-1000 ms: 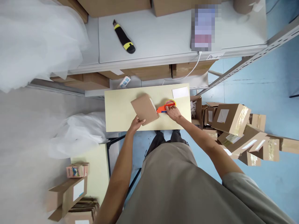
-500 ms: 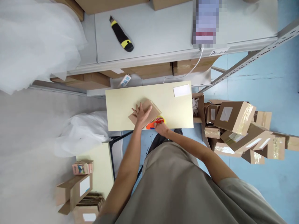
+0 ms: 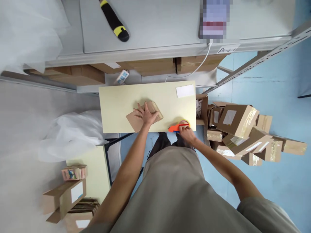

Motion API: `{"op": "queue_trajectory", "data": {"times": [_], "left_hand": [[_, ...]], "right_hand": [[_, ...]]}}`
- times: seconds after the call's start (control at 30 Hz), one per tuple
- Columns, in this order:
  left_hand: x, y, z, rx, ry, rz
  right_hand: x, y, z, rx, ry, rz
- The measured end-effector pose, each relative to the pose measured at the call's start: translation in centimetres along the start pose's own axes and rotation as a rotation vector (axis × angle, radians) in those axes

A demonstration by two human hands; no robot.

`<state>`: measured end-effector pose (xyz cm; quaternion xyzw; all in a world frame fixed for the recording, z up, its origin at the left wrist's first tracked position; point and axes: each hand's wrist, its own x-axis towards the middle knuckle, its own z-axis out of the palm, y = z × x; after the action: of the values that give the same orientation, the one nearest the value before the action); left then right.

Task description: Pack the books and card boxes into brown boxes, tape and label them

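Note:
A small brown cardboard box (image 3: 136,118) lies on the pale yellow table (image 3: 116,103). My left hand (image 3: 145,115) rests flat on top of it, fingers spread. My right hand (image 3: 186,133) grips an orange tape dispenser (image 3: 178,127) with a roll of tape at the table's near right edge, a short way right of the box. A white label (image 3: 185,91) lies at the table's far right corner.
A heap of taped cardboard boxes (image 3: 243,129) lies on the blue floor to the right. A grey shelf (image 3: 157,29) behind the table carries a black and yellow utility knife (image 3: 114,22). White plastic wrap (image 3: 70,136) and more boxes (image 3: 68,197) sit to the left.
My right hand drew the tape dispenser from the box's near side out to the right along the table edge. My left hand stayed pressed on the box, which turned slightly.

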<state>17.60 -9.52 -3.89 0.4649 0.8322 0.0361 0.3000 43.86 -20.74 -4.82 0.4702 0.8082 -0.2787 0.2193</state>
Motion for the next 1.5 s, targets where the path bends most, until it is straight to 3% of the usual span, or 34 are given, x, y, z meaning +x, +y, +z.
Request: {"op": "queue_trajectory", "data": {"times": [0.07,0.17,0.43,0.63,0.83,1.0,1.1,1.2,1.37,1.5], "left_hand": [[0.2,-0.3,0.4,-0.019,0.016,0.015],[0.2,-0.9,0.7,-0.037,0.027,0.053],[-1.1,-2.7,0.8,0.096,-0.053,0.148],[-3.5,-4.2,1.3,0.166,-0.080,0.336],[-6.2,-5.3,2.2,0.204,-0.082,0.413],[-8.0,-5.9,2.6,0.214,-0.097,0.488],[-8.3,-6.0,2.4,0.207,-0.116,0.520],[-8.5,-5.8,2.4,0.188,-0.116,0.519],[-8.8,-5.7,3.0,0.158,-0.115,0.510],[-9.0,-5.5,3.5,0.160,-0.097,0.502]], "right_hand": [[-1.1,2.5,-0.3,-0.005,0.008,0.065],[-0.2,3.8,-1.6,-0.003,0.036,0.105],[7.0,0.4,-5.2,-0.032,0.086,0.026],[7.4,-2.2,-3.7,-0.101,0.068,-0.101],[6.5,-4.5,-1.1,-0.149,0.061,-0.181],[6.1,-5.4,-0.4,-0.170,0.083,-0.252],[5.2,-4.1,-0.4,-0.179,0.083,-0.324],[3.5,-0.9,-0.4,-0.178,0.051,-0.383],[1.3,5.9,-1.9,-0.161,0.028,-0.158],[2.4,6.8,-4.5,-0.171,0.059,-0.069]]}}
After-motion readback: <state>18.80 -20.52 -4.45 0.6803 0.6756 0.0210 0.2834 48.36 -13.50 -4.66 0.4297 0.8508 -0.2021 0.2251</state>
